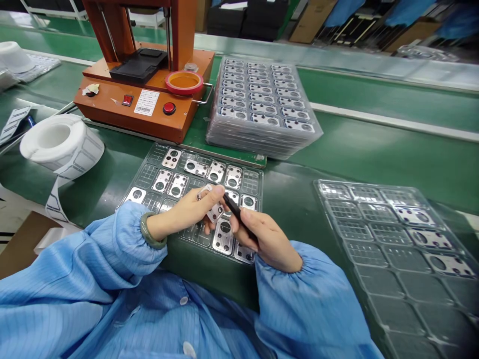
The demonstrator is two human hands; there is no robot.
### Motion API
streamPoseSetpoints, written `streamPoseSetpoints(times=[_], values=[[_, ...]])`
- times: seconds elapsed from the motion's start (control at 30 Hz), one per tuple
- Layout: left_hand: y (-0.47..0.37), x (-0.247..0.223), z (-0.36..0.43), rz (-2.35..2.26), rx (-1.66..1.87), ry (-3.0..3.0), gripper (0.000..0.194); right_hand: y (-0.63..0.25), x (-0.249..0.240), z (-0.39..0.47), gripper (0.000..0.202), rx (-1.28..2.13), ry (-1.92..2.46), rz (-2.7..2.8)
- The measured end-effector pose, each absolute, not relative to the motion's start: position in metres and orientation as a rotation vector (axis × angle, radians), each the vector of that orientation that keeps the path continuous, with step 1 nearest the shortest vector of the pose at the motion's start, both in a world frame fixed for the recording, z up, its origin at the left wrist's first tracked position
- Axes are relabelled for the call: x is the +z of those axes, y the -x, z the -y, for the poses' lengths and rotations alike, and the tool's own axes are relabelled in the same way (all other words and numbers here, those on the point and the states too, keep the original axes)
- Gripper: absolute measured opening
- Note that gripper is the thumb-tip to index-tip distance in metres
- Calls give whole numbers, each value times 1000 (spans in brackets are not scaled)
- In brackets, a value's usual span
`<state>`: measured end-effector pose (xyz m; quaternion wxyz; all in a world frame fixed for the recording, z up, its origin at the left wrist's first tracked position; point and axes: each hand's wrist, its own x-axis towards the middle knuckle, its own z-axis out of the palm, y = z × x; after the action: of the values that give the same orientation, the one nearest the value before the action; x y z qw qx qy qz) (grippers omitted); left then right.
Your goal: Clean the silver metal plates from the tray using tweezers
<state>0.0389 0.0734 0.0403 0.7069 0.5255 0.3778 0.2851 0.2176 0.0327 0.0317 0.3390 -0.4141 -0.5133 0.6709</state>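
Between the thumb and fingers of my left hand is a small silver metal plate with holes in it, held tilted. My right hand grips a slim black pen-like tool, whose tip is close to the plate's upper edge; whether they touch I cannot tell. Both hands are over a clear plastic tray of shallow compartments. Several similar metal plates lie in it, while other compartments hold none. My hands and the tool hide part of the tray's middle.
An orange press machine stands behind the tray, with a roll of red tape on it. Right of it is a stack of filled trays. A label roll lies left. Another clear tray with several plates sits right.
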Motion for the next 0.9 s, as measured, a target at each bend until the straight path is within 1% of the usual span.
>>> streamPoseSetpoints(times=[0.07, 0.13, 0.27, 0.4, 0.47, 0.53, 0.6, 0.7, 0.83, 0.9], values=[[-39, 40, -74, -827, 643, -1175, 63, -218, 32, -33, 47, 1706, 1086, 1265], [-39, 39, -74, -847, 680, -1174, 57, -217, 31, -33, 47, 1655, 1115, 1237], [-39, 40, -75, -880, 842, -1156, 40, -215, 28, -35, 43, 1555, 1174, 1226], [-40, 39, -75, -838, 911, -1177, 22, -213, 27, -35, 35, 1478, 1215, 1274], [-39, 38, -76, -874, 982, -1190, 16, -212, 26, -36, 33, 1450, 1222, 1304], [-37, 37, -76, -990, 1070, -1272, 15, -212, 25, -36, 32, 1422, 1226, 1347], [-35, 35, -77, -1092, 1121, -1411, 19, -212, 23, -37, 32, 1409, 1244, 1407], [-32, 34, -78, -1101, 1145, -1635, 24, -213, 22, -37, 33, 1418, 1287, 1482], [-29, 34, -80, -1118, 1197, -1806, 17, -211, 24, -36, 31, 1385, 1347, 1543], [-28, 34, -80, -1110, 1168, -1881, 14, -210, 26, -36, 29, 1367, 1360, 1543]])
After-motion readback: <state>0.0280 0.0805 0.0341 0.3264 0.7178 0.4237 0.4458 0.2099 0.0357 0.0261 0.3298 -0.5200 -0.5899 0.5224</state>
